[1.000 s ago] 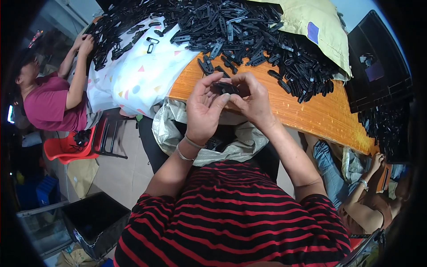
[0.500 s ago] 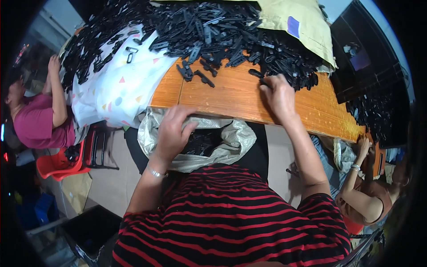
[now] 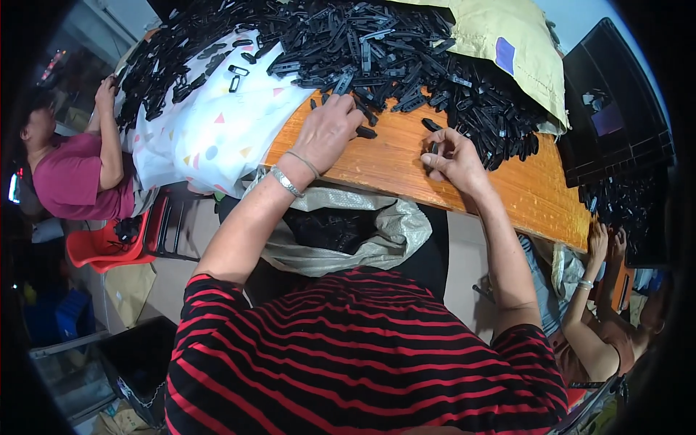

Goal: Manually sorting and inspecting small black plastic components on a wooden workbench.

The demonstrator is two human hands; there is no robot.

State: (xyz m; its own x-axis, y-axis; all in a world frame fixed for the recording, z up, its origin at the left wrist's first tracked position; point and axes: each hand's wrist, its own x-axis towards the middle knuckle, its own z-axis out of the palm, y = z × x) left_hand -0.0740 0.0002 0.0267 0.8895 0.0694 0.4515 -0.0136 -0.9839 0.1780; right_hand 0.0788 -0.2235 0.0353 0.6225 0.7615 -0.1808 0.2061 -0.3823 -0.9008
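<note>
My left hand (image 3: 330, 134) reaches over the table at the near edge of a big heap of black plastic clips (image 3: 362, 51), its fingers bent down and closed among a few loose ones. The fingertips are hidden, so what they grip does not show. One loose black clip (image 3: 366, 133) lies right beside those fingers. To the right, my right hand (image 3: 460, 163) pinches a small dark clip (image 3: 435, 148) between thumb and fingers, just above the wood. Another black clip (image 3: 431, 125) lies on the table beyond it.
An open woven sack (image 3: 399, 243) with black pieces inside hangs at my lap, below the edge of the wooden table (image 3: 391, 163). White patterned plastic sheeting (image 3: 210, 138) covers the left side. A yellowish sack (image 3: 500, 36) lies behind. One person sits at each side.
My left hand has gone from above the sack's mouth up and forward to the loose clips. The right hand has drawn slightly back toward me from the heap, with a clip in its fingers.
</note>
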